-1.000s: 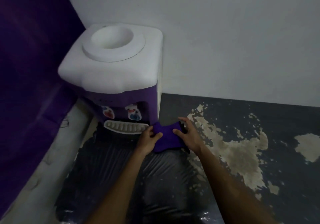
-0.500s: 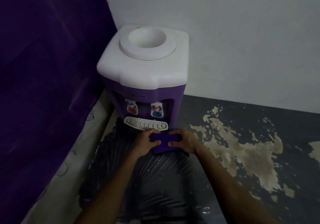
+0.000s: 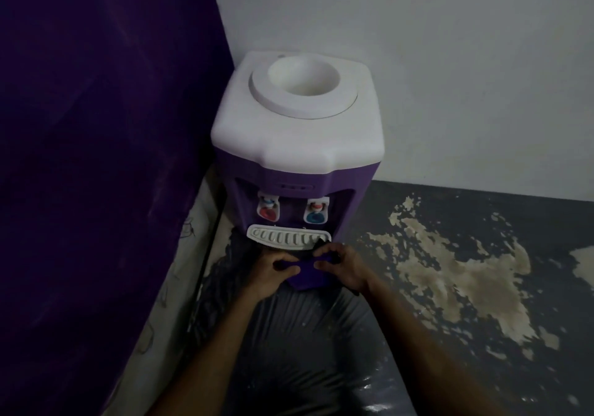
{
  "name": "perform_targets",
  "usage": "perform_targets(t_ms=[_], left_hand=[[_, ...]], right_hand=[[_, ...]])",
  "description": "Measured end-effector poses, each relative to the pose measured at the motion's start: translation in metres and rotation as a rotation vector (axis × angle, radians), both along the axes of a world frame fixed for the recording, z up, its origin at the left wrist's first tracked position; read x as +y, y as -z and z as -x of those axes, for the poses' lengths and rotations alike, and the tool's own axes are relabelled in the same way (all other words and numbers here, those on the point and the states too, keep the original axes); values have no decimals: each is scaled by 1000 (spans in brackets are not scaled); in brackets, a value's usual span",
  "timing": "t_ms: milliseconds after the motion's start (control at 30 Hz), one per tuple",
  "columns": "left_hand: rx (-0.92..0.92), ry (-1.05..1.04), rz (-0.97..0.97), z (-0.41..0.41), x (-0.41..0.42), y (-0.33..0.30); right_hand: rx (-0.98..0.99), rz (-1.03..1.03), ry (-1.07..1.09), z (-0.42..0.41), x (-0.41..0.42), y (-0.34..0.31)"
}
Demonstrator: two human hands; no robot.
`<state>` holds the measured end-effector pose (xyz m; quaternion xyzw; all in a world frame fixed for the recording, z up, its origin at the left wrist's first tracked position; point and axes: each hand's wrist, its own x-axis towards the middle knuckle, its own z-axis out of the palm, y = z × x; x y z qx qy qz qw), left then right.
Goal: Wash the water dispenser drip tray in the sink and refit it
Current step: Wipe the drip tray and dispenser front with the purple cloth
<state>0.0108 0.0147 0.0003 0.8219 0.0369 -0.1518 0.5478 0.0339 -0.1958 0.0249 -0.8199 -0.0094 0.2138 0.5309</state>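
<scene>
A purple and white water dispenser [image 3: 299, 132] stands in the corner on the floor, with a red tap [image 3: 267, 211] and a blue tap [image 3: 315, 214]. A white slotted grille [image 3: 283, 237] sits at its base under the taps. Just in front of the grille is the purple drip tray base [image 3: 310, 276], held low between both hands. My left hand [image 3: 271, 274] grips its left side and my right hand [image 3: 345, 269] grips its right side. My fingers hide the tray's upper edge.
A purple curtain [image 3: 96, 158] fills the left side. A black plastic sheet [image 3: 289, 351] lies on the floor under my arms. The dark floor [image 3: 450, 271] to the right has patches of peeled paint. A white wall [image 3: 450, 62] stands behind the dispenser.
Both hands have carried the purple tray base from the dispenser's right front corner leftward to the middle, directly below the white grille. The view has shifted left and closer.
</scene>
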Motion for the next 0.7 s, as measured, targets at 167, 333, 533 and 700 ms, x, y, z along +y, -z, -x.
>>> perform_targets(t_ms=[167, 333, 533, 700], left_hand=[[169, -121, 79, 2, 6, 7], [106, -148, -104, -4, 10, 8], [129, -5, -66, -12, 12, 1], [229, 138, -48, -8, 15, 3]], right_hand=[[-44, 8, -6, 6, 20, 1], [-34, -91, 20, 10, 34, -1], [153, -299, 93, 9, 31, -12], [258, -443, 172, 9, 28, -8]])
